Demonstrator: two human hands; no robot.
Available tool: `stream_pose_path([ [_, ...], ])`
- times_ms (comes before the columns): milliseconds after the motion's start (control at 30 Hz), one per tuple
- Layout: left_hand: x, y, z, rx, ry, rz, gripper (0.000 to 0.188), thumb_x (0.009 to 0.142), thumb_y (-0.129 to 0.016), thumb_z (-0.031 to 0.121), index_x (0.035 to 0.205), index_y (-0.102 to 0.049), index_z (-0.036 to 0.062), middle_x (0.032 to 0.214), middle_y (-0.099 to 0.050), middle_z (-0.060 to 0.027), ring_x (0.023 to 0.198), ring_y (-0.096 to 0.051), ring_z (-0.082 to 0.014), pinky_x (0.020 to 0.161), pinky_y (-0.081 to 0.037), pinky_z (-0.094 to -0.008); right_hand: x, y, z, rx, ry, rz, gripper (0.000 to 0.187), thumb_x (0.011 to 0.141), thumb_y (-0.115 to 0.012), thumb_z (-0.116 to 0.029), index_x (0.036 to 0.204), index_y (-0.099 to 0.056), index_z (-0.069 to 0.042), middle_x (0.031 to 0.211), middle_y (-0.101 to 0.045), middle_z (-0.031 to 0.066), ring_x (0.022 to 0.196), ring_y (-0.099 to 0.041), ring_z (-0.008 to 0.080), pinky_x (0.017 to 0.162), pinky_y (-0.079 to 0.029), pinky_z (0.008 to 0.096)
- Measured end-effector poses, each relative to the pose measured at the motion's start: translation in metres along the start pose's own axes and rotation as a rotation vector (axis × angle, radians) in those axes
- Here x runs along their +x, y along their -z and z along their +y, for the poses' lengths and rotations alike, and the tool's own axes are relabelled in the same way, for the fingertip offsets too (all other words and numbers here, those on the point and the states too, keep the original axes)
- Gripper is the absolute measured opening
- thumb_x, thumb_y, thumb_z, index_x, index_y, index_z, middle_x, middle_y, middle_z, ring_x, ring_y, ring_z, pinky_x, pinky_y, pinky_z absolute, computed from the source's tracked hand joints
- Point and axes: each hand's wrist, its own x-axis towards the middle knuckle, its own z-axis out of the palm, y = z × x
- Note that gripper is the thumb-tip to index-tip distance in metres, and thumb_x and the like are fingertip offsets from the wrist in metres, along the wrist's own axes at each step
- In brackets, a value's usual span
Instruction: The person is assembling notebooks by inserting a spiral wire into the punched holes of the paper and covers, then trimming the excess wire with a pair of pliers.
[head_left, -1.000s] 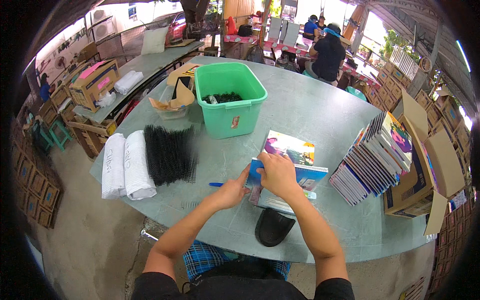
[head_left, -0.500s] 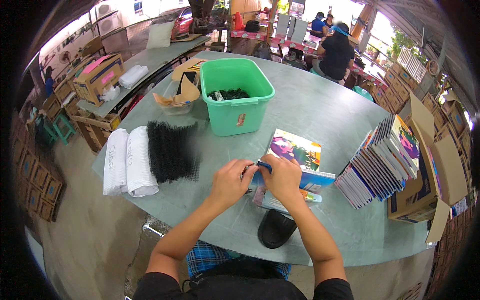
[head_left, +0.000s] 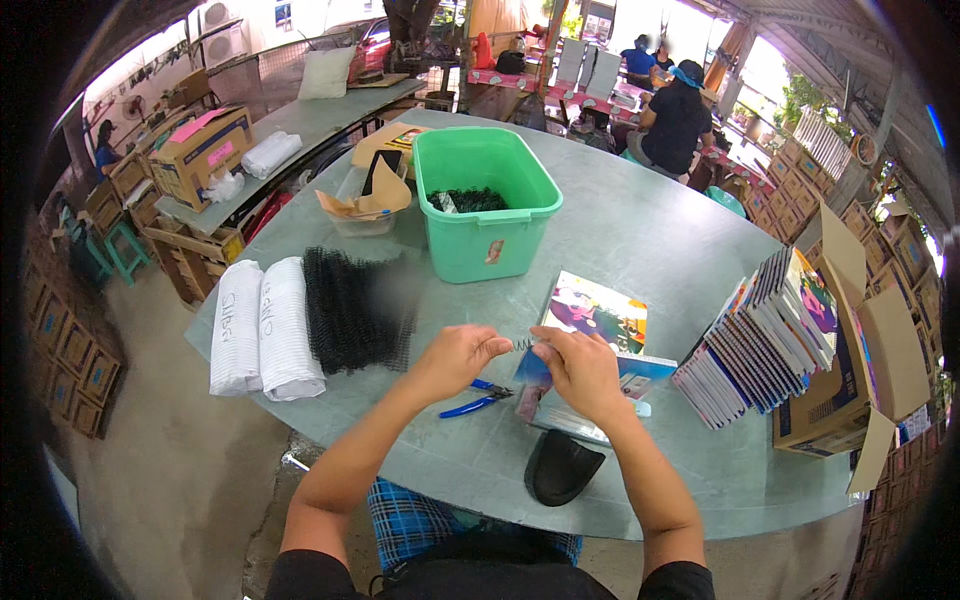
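A thin dark coil of binding wire [head_left: 523,345] spans the gap between my two hands. My left hand [head_left: 460,358] pinches its left end between thumb and fingers. My right hand [head_left: 582,370] is closed on the other end, over the edge of a book with a colourful cover [head_left: 598,310]. That book rests tilted on other items, which the right hand partly hides. Just below my left hand lies a pair of blue-handled cutters [head_left: 478,400], jaws toward the book. A black, rounded, pad-like object [head_left: 565,468] sits nearer to me.
Black wire coils [head_left: 350,310] lie beside white wrapped rolls [head_left: 288,330] on the left. A green bin [head_left: 490,245] holding more coils stands behind. To the right, a leaning stack of spiral-bound books [head_left: 755,340] adjoins an open cardboard box [head_left: 830,400]. People sit farther back.
My hands have moved slightly apart, and the coil now shows between them. The blue-handled cutters now lie on the table, where none lay before. The view has shifted a little.
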Motion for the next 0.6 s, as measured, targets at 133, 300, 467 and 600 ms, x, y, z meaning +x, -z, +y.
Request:
stream_pose_path([
  [133,0.003,0.001,0.012,-0.032,-0.017,0.09,0.028,0.082,-0.065,0.025,0.103,-0.06,0.0075,0.08,-0.059,-0.0134,0.067,-0.057,-0.033,0.064,-0.048,-0.0373,0.008,-0.02,0.007,0.06,0.024,0.177,0.018,0.084,-0.058,-0.021,0.098,-0.057,-0.011,0.083,-0.065,0.0074,0.076,-0.062,0.0249,0.063,-0.043,0.0387],
  [300,0.011,-0.012,0.0,0.071,-0.105,0.035,0.026,0.087,-0.056,0.03,0.101,-0.06,0.0077,0.093,-0.058,-0.0178,0.079,-0.059,-0.0356,0.071,-0.047,-0.0419,0.008,-0.012,0.003,0.029,-0.074,0.125,0.019,0.081,-0.063,-0.022,0.094,-0.057,-0.009,0.082,-0.064,0.0092,0.073,-0.062,0.0286,0.067,-0.045,0.0386],
  [467,0.01,0.002,0.019,0.192,0.086,-0.132,0.028,0.084,-0.057,0.033,0.099,-0.06,0.0091,0.092,-0.057,-0.0163,0.09,-0.056,-0.0355,0.077,-0.046,-0.0423,0.009,-0.02,0.006,0.121,-0.097,0.18,0.016,0.08,-0.065,-0.021,0.09,-0.06,-0.01,0.081,-0.065,0.0085,0.073,-0.063,0.0283,0.066,-0.046,0.0374],
  [600,0.003,-0.002,0.019,0.389,-0.207,0.213,0.027,0.078,-0.063,0.026,0.099,-0.057,0.0096,0.094,-0.056,-0.015,0.085,-0.056,-0.0337,0.076,-0.045,-0.0442,0.012,-0.012,0.002,0.118,-0.12,0.038,0.01,0.077,-0.067,-0.016,0.083,-0.062,-0.009,0.084,-0.066,0.0095,0.069,-0.062,0.0275,0.06,-0.046,0.0352],
])
